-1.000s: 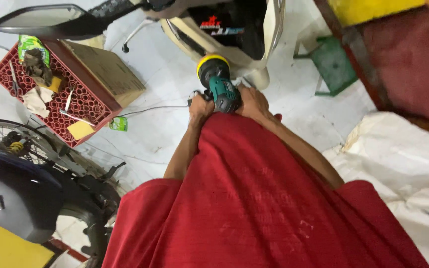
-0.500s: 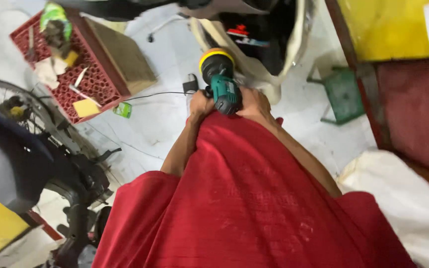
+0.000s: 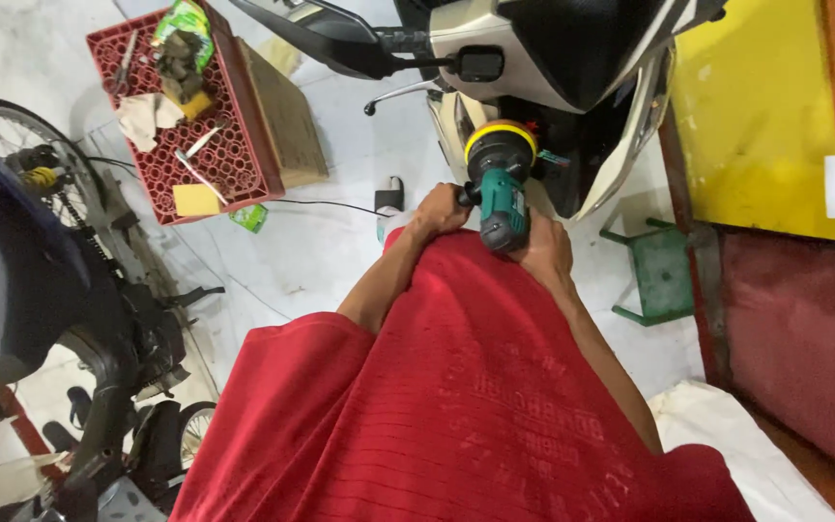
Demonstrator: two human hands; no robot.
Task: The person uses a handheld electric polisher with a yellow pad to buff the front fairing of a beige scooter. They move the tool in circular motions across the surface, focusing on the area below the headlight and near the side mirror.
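A green power polisher (image 3: 502, 198) with a round yellow-rimmed pad (image 3: 501, 145) points away from me toward a cream and black scooter (image 3: 553, 58). My right hand (image 3: 545, 253) wraps the tool's rear body. My left hand (image 3: 440, 210) grips its side handle. Both forearms reach forward over my red shirt, which hides my lap and legs. The pad sits close to the scooter's cream front panel; whether it touches is unclear.
A red plastic crate (image 3: 234, 164) holding tools, rags and a yellow sponge lies on the floor at upper left, beside a cardboard box (image 3: 287, 121). A dark motorcycle (image 3: 41, 280) stands at left. A small green stool (image 3: 659, 271) sits right, near a yellow panel (image 3: 756, 116).
The view has shifted, so the scooter and polisher now sit nearer the frame's centre. Both hands keep their hold on the polisher, which has moved closer to the scooter.
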